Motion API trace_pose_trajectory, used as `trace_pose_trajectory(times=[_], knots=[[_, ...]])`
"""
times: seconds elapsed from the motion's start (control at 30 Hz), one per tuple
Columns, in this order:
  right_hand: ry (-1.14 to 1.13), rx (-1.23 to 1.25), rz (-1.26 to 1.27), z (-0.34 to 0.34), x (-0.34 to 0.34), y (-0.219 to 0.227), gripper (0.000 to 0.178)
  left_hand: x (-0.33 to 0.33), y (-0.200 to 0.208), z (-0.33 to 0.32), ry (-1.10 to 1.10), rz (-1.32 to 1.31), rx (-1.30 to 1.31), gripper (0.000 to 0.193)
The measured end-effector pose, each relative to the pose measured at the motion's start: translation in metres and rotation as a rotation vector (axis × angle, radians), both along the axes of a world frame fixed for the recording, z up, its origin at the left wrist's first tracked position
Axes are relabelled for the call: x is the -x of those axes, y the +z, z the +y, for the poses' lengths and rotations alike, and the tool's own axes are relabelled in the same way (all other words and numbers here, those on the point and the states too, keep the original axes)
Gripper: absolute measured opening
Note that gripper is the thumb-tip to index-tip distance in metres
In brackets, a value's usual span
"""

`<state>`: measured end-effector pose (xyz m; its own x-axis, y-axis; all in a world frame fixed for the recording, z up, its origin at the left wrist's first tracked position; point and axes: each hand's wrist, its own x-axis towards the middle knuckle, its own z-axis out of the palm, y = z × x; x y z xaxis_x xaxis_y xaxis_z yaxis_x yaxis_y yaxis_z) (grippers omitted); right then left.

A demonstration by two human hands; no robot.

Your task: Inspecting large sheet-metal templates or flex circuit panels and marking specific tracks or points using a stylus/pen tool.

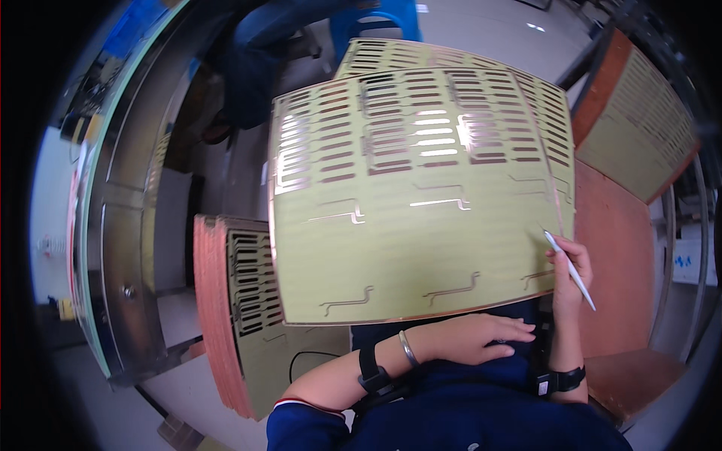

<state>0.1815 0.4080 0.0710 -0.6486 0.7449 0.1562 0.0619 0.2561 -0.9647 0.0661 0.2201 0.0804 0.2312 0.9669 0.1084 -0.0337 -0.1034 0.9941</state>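
A large pale-green circuit panel (pixel 398 240) with copper traces fills the middle, its near edge towards my body. My right hand (pixel 573 259) grips a slim white pen-shaped tool (pixel 577 279) by the panel's right edge. The tool's thin tip points up and left over the panel; whether it touches the surface I cannot tell. Below the near edge, my left hand (pixel 485 338) lies flat in front of my body, fingers stretched out and holding nothing. Underneath and behind the top panel, a second patterned panel (pixel 553 105) sticks out at the back and right.
A stack of panels with reddish edges (pixel 222 316) stands at the lower left. On the right, another panel (pixel 639 120) leans against a brown board (pixel 613 255). A metal cabinet (pixel 128 225) runs along the left. A blue stool (pixel 376 19) and another person's leg (pixel 259 60) are beyond.
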Motion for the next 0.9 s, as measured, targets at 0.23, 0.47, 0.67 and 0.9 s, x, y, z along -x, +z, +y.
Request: trace_pose_trajectory(times=[0.23, 0.47, 0.67, 0.9], knots=[[0.02, -0.053, -0.079, 0.007, -0.007, -0.011, 0.019, 0.07, 0.002, -0.066, 0.857, 0.286, 0.072, 0.034], [-0.139, -0.404, -0.204, 0.028, 0.004, -0.018, 0.029, 0.116, -0.03, -0.18, 1.828, 0.596, 0.459, 0.038], [0.004, -0.79, -0.401, 0.025, 0.012, -0.012, 0.035, 0.125, -0.046, -0.178, 2.008, 0.116, 0.515, 0.027], [-0.021, -0.794, -0.381, 0.026, 0.01, -0.015, 0.036, 0.124, -0.052, -0.174, 1.949, 0.125, 0.41, 0.023]])
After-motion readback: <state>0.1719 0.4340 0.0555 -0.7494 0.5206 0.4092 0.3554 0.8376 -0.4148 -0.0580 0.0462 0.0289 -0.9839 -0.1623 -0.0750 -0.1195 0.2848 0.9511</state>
